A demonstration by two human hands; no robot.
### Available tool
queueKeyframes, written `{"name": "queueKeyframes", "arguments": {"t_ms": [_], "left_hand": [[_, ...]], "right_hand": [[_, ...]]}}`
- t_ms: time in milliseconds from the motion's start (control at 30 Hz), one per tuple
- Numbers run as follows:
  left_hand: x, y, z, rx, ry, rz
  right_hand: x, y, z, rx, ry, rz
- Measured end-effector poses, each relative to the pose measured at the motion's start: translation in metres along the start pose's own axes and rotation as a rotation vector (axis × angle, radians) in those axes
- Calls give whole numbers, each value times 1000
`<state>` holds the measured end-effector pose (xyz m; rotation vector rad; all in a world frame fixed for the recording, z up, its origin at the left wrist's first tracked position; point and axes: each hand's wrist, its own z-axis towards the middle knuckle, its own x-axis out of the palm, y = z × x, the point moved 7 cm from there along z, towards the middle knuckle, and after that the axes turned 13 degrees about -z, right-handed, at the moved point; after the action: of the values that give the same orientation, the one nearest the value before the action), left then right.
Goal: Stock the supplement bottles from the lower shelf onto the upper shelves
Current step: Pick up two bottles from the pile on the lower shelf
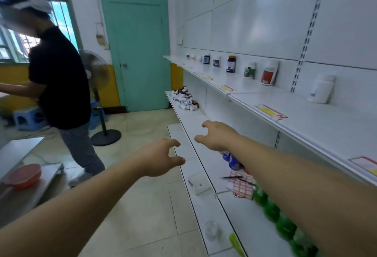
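I have both bare arms stretched forward, left hand (163, 157) and right hand (217, 135) empty, fingers spread and loosely curled, palms down

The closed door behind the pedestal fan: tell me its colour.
The plain painted door is teal green all over; the head view shows it clearly.

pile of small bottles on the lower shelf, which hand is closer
Right. The right hand is over the shelf, short of the pile of bottles; the left hand is farther back, beside the shelf's front edge.
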<state>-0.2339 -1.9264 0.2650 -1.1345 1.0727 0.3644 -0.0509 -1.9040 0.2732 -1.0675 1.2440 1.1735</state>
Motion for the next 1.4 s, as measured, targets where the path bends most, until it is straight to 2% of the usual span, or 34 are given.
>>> {"name": "queueKeyframes", "arguments": {"t_ms": [300,467,667,1133,1300,1400], "left_hand": [[-74,135,219,46,28,-34],[-112,183,339,65,65,-11],[-122,236,495,112,108,-16],[-220,417,839,26,108,-53],[-242,498,965,85,120,-106],[-251,537,1034,99,192,-113]], "right_hand": [[18,49,254,59,-31,92],[19,53,377,91,-35,116],[46,51,544,84,-63,96],[80,75,954,83,6,140],[110,95,1092,165,-21,168],[131,102,1163,213,15,172]]}}
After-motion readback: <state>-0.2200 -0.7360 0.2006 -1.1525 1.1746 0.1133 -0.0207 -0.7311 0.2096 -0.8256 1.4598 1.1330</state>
